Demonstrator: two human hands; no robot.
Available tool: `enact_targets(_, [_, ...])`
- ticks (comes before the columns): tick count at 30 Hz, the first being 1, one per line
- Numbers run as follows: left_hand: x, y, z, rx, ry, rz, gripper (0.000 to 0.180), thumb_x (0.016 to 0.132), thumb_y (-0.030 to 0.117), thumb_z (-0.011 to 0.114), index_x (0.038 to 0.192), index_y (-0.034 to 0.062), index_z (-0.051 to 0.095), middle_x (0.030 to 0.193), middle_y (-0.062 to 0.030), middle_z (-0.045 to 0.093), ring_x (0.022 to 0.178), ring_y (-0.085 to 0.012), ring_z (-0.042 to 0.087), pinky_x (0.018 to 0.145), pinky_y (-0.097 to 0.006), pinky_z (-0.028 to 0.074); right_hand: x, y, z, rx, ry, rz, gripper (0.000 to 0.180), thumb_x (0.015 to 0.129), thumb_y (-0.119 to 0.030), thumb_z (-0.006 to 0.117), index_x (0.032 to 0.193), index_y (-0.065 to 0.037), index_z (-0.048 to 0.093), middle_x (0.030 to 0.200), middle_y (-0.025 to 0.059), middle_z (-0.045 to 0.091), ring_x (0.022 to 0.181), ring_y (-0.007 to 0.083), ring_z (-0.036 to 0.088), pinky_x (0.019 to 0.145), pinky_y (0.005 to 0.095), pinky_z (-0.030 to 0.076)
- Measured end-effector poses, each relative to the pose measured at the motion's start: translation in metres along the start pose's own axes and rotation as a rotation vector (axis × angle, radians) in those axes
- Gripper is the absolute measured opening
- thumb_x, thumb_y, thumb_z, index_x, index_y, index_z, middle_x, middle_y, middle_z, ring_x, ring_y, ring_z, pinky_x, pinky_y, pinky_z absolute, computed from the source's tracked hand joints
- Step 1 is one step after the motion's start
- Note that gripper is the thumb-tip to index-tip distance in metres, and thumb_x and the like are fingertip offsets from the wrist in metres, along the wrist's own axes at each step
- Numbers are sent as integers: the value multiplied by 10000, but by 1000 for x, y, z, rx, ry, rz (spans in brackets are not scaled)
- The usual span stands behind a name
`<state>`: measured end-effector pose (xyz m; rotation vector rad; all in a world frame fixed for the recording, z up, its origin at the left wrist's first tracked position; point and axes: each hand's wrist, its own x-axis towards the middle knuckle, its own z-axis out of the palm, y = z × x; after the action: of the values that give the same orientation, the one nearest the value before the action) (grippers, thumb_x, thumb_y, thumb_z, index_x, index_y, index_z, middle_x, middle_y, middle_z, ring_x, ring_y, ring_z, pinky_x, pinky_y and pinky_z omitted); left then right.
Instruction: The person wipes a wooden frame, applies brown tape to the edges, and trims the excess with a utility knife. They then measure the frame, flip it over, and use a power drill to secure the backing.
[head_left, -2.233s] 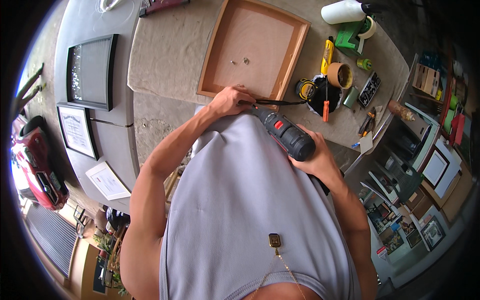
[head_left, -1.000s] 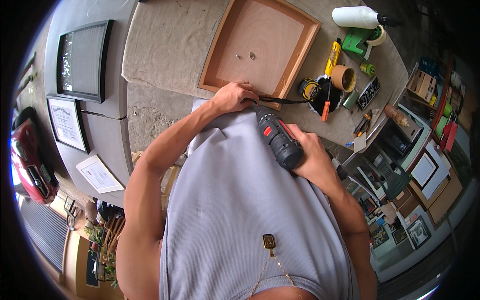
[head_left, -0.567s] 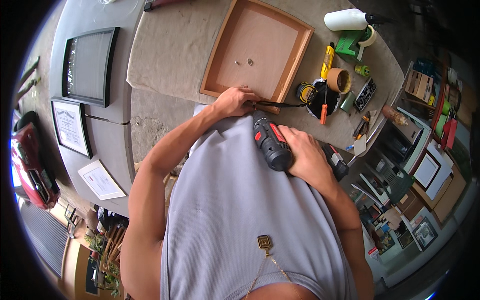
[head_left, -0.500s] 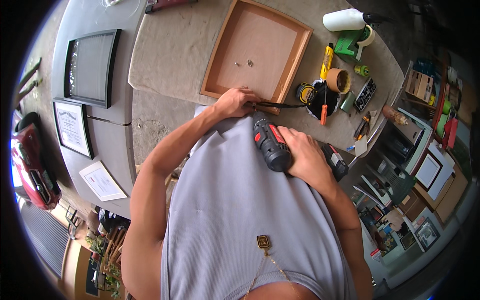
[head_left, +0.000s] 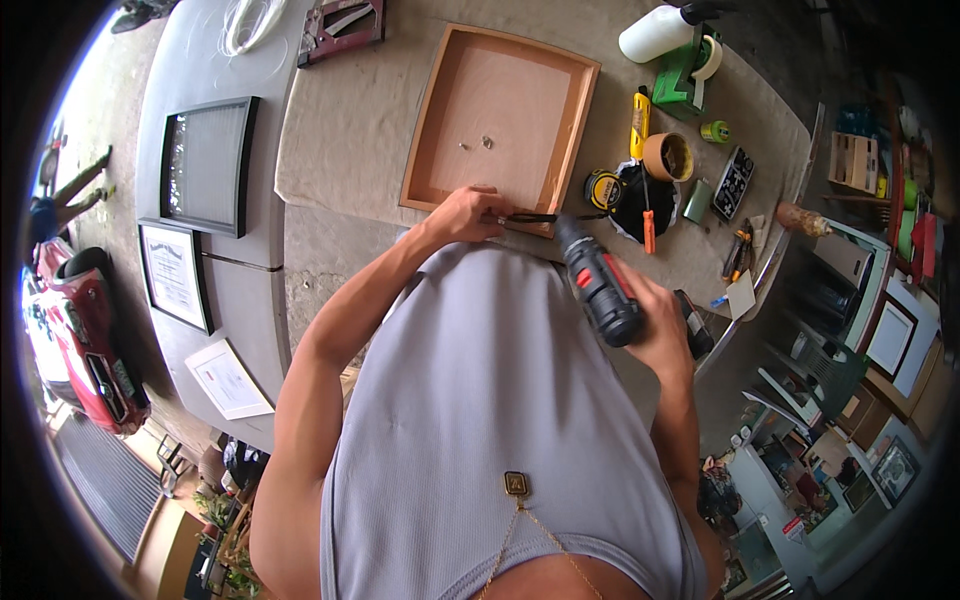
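A shallow wooden tray-like box [head_left: 425, 120] lies on the table in front of me, with a few small metal pieces [head_left: 487, 143] on its floor. My left hand [head_left: 468, 215] is at its near wall, fingers curled and pinched on a thin black strip [head_left: 535, 217]. The strip runs rightward along that wall; what lies under my fingertips is hidden. My right hand [head_left: 655, 310] is wrapped around a black and red cordless drill [head_left: 603, 285]. The drill's blurred nose points toward the box's near right corner, close to the strip; contact cannot be made out.
Right of the box lie a tape measure [head_left: 604, 190], yellow utility knife [head_left: 640, 122], tape roll [head_left: 668, 157], orange-handled screwdriver [head_left: 649, 230], pliers [head_left: 738, 252] and a white bottle [head_left: 655, 35]. A staple gun [head_left: 342, 30] sits far left; picture frames [head_left: 208, 165] rest on the grey table.
My right hand has moved the drill to the right, away from my left hand. My left hand stays at the box's near wall. The whole view has shifted slightly.
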<state>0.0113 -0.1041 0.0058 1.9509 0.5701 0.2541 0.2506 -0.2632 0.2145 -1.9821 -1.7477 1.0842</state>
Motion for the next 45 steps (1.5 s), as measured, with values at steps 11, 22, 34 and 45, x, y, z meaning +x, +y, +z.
enact_targets(11, [29,-32,-30,521,662,-154,267,802,44,615,1068,42,640,906,-136,610,821,-300,618,752,-391,504,60,127,67,-307,687,66,619,741,-142,694,1305,-40,462,1180,154,577,1011,352,610,815,409,536])
enact_targets(22, [32,-25,-35,497,487,-189,231,803,0,537,979,64,672,887,-140,624,848,-342,600,774,-419,497,89,138,58,-176,515,23,705,657,-53,723,1305,-23,449,1170,182,545,1081,377,539,916,424,456])
enact_targets(34, [20,-26,-31,530,460,-145,209,772,-14,548,905,54,693,915,-116,642,913,-302,591,822,-386,489,89,109,29,-91,407,31,746,574,45,633,1298,-45,475,1267,185,472,1162,373,479,986,414,407])
enact_targets(45, [8,-25,-39,440,511,-213,85,764,52,637,836,28,675,802,-126,638,758,-295,624,691,-374,512,206,51,119,5,376,-236,330,713,-196,720,1013,-72,660,964,128,640,976,287,598,844,401,478])
